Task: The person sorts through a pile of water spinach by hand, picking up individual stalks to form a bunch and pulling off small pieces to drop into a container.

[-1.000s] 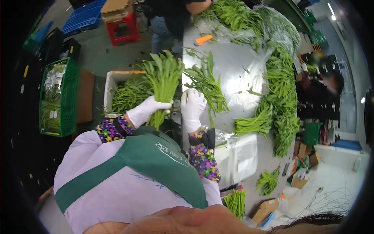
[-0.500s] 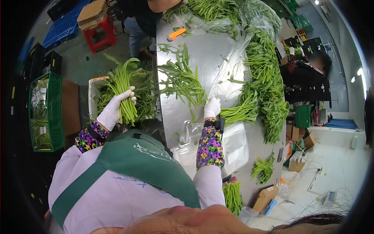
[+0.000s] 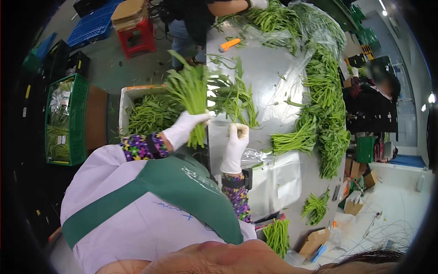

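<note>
My left hand (image 3: 186, 130), in a white glove, is wrapped round an upright bunch of water spinach (image 3: 191, 89), with pale stems below and leaves above. It is at the table's left edge. To its right, my gloved right hand (image 3: 234, 148) is closed in a pinch at the tip of a thin water spinach stem (image 3: 235, 114). That stem runs into a loose pile of water spinach (image 3: 246, 98) on the metal table (image 3: 269, 77). Beside my right hand, clear plastic bags (image 3: 276, 182) lie stacked near another bunch (image 3: 294, 137).
A white box of greens (image 3: 153, 114) stands below the table's left side. An orange box cutter (image 3: 229, 44) lies at the far end, near another person's arm (image 3: 232, 7). A long heap of greens (image 3: 326, 109) lines the right side. A green crate (image 3: 80, 121) is at far left.
My left hand has brought its bunch right, to the table edge. My right hand has drawn back toward me, still pinching. The whole view has shifted slightly.
</note>
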Motion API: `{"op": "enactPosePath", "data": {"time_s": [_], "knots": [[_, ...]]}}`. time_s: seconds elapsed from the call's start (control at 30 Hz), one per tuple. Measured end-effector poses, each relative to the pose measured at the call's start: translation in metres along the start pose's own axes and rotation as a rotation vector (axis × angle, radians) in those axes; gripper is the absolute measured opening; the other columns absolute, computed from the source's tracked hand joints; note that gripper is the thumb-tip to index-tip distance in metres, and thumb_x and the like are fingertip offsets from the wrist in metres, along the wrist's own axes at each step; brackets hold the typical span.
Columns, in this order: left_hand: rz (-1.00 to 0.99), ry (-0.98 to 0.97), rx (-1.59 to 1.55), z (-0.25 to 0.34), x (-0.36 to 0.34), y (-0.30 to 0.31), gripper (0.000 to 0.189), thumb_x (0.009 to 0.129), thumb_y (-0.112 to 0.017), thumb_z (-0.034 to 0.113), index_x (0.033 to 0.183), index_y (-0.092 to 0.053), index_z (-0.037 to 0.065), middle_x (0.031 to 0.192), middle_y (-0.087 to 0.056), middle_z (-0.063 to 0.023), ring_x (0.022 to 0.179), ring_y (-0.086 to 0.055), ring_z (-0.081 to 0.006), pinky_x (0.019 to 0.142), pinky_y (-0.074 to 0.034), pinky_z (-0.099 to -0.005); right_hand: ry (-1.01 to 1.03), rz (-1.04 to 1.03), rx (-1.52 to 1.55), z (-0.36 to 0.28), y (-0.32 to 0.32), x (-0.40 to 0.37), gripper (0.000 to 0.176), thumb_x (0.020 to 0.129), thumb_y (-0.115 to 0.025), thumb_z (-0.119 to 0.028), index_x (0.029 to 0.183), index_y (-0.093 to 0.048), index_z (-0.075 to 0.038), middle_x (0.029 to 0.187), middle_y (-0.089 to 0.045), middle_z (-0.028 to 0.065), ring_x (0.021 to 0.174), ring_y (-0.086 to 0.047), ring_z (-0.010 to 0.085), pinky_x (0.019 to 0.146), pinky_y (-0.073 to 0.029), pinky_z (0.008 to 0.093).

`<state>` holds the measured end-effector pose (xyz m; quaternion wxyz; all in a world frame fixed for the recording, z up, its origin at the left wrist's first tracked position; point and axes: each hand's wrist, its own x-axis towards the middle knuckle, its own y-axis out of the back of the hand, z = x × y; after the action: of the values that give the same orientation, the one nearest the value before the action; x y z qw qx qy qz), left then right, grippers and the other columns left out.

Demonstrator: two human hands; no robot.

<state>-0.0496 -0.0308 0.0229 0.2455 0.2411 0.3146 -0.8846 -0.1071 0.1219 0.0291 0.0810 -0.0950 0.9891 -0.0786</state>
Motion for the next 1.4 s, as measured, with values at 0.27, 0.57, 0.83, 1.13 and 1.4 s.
{"op": "enactPosePath", "data": {"time_s": [0.27, 0.57, 0.83, 1.13, 1.4], "knots": [[-0.088, -0.019, -0.016, -0.008, -0.004, -0.002, 0.023, 0.077, -0.067, 0.010, 0.098, -0.060, 0.004, 0.089, -0.061, -0.0014, 0.080, -0.057, -0.0109, 0.072, -0.046, -0.0248, -0.075, -0.230, -0.151, 0.038, -0.020, -0.025, 0.013, 0.085, -0.062, -0.012, 0.082, -0.051, -0.004, 0.070, -0.053, -0.0014, 0.061, -0.046, 0.0048, 0.055, -0.039, 0.0189], [-0.055, -0.128, 0.129, -0.008, -0.008, 0.002, 0.021, 0.077, -0.065, 0.005, 0.097, -0.060, 0.001, 0.087, -0.062, -0.0028, 0.076, -0.059, -0.0112, 0.068, -0.048, -0.0245, -0.077, -0.146, -0.296, 0.034, -0.018, 0.011, 0.020, 0.086, -0.059, -0.019, 0.086, -0.057, 0.001, 0.070, -0.059, 0.0030, 0.058, -0.050, 0.0080, 0.055, -0.042, 0.0215], [-0.041, -0.050, 0.082, -0.011, 0.001, 0.006, 0.018, 0.078, -0.063, 0.006, 0.095, -0.059, 0.002, 0.079, -0.062, -0.0040, 0.065, -0.058, -0.0113, 0.063, -0.048, -0.0250, 0.290, -0.222, -0.972, 0.014, -0.027, 0.008, 0.025, 0.085, -0.059, -0.023, 0.077, -0.057, 0.001, 0.064, -0.059, 0.0048, 0.055, -0.052, 0.0113, 0.051, -0.042, 0.0276], [-0.032, 0.010, -0.038, 0.011, 0.003, 0.032, 0.021, 0.079, -0.065, 0.008, 0.098, -0.057, 0.003, 0.087, -0.062, -0.0066, 0.071, -0.062, -0.0131, 0.062, -0.049, -0.0249, -0.171, -0.750, -1.592, 0.048, 0.012, 0.013, 0.036, 0.088, -0.049, -0.036, 0.098, -0.062, -0.004, 0.095, -0.062, 0.0221, 0.091, -0.060, 0.0369, 0.077, -0.047, 0.0422], [-0.145, 0.166, -0.127, 0.012, -0.012, 0.033, 0.022, 0.080, -0.065, 0.008, 0.099, -0.054, 0.004, 0.082, -0.061, -0.0059, 0.068, -0.062, -0.0129, 0.059, -0.052, -0.0258, -0.242, -0.637, -0.184, 0.026, -0.037, 0.043, 0.022, 0.090, -0.049, -0.017, 0.104, -0.060, -0.005, 0.068, -0.058, 0.0037, 0.059, -0.056, 0.0152, 0.056, -0.045, 0.0281]]}}
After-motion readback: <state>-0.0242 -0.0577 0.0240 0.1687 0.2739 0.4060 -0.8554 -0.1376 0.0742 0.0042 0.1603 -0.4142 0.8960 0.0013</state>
